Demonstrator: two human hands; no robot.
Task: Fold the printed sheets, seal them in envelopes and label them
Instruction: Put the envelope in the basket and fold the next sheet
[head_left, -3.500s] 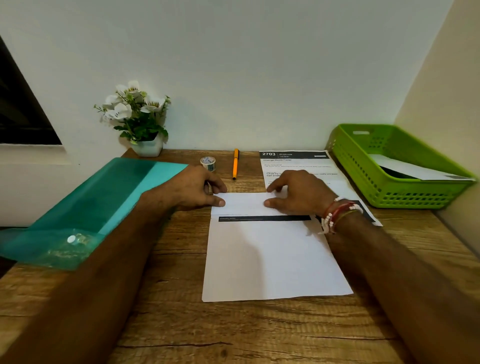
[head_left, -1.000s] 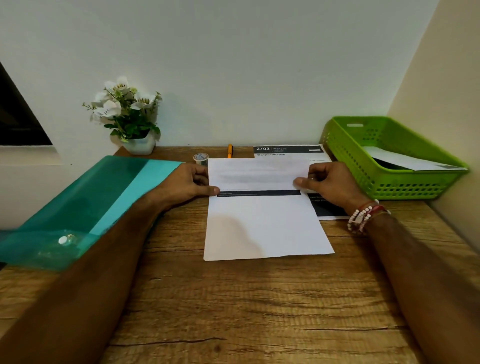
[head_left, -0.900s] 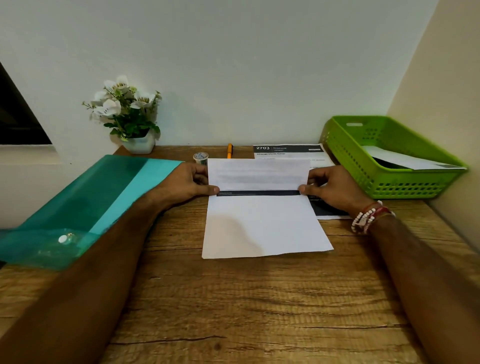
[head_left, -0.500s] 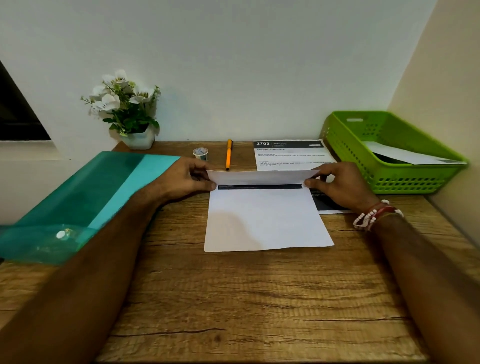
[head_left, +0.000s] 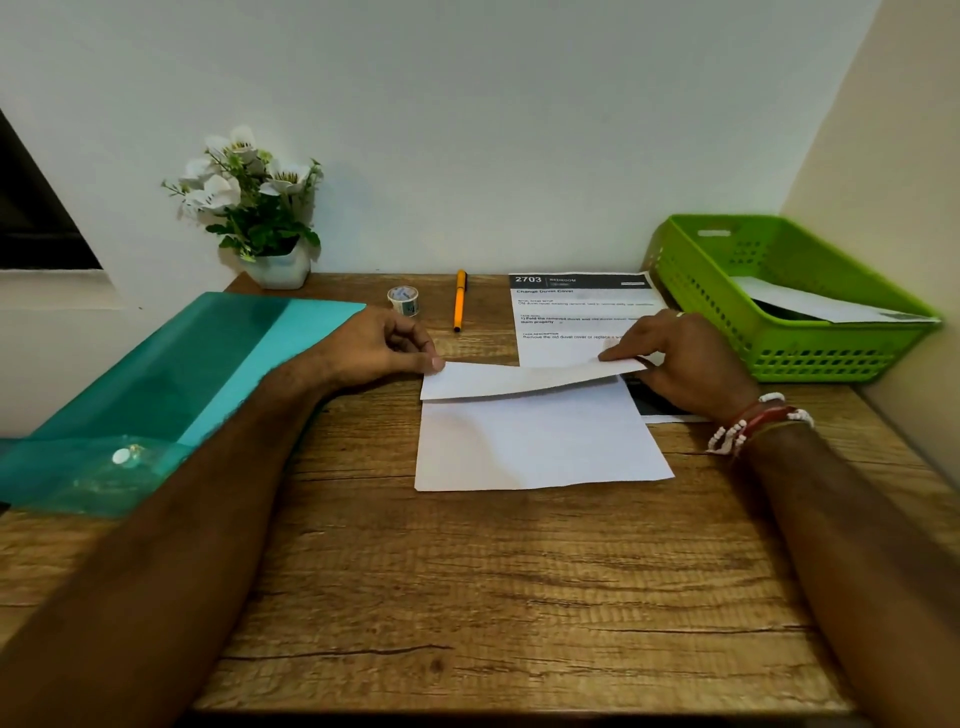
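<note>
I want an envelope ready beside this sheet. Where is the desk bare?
Widest bare wood: in front of the folded sheet, between the forearms, to the desk's near edge. A narrow gap lies between pen and printed page. Crowded: teal folder left, green basket right, tape roll behind.

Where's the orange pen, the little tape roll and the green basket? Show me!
orange pen (head_left: 459, 301), head view, middle of its barrel.
tape roll (head_left: 404, 306), head view, its near side.
green basket (head_left: 831, 356), head view, its front wall.

Wood-grain desk (head_left: 467, 597) in corner; white back wall (head_left: 467, 130), cream right wall (head_left: 883, 156), dark window (head_left: 31, 218) left.
</note>
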